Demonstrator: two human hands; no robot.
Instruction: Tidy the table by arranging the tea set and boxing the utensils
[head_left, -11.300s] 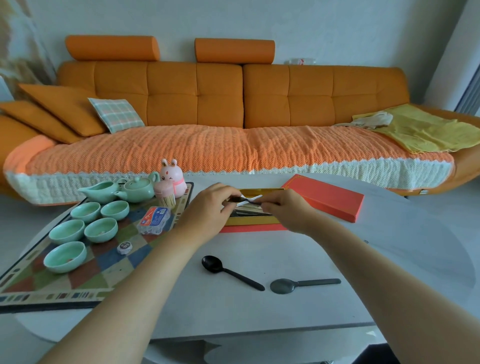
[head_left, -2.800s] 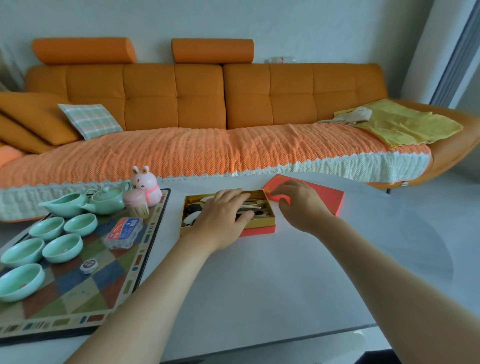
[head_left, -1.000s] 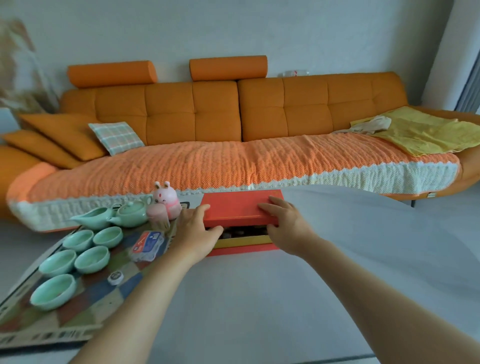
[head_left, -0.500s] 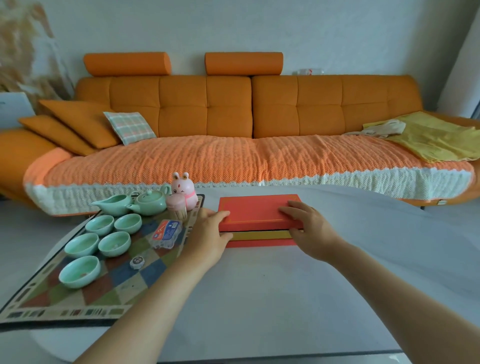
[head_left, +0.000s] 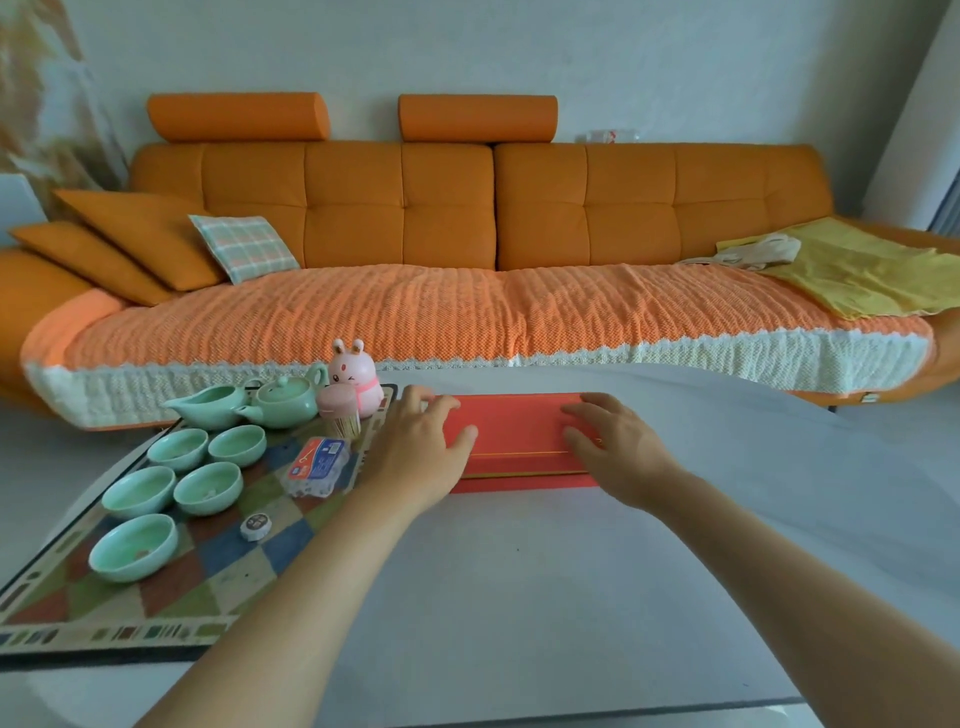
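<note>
A red utensil box (head_left: 519, 431) lies on the grey table with its lid seated on it, so the utensils are hidden. My left hand (head_left: 421, 452) covers the box's left end, thumb on the lid and fingers over the far left corner. My right hand (head_left: 618, 447) lies flat on the right part of the lid, fingers spread. Left of the box, on a patterned mat (head_left: 208, 587), stand a mint-green teapot (head_left: 285, 402), a matching pitcher (head_left: 210, 410) and several green cups (head_left: 134, 545).
On the mat's far corner stand a pink rabbit figure (head_left: 356, 374) and a pink toothpick holder (head_left: 338, 410). A blue-and-orange packet (head_left: 319, 465) and a small round tin (head_left: 256, 525) lie on the mat. An orange sofa (head_left: 467, 312) runs behind the table.
The lid has sunk fully onto the box, and the gold inner wall no longer shows. Both hands have shifted from the lid's edges onto its top.
</note>
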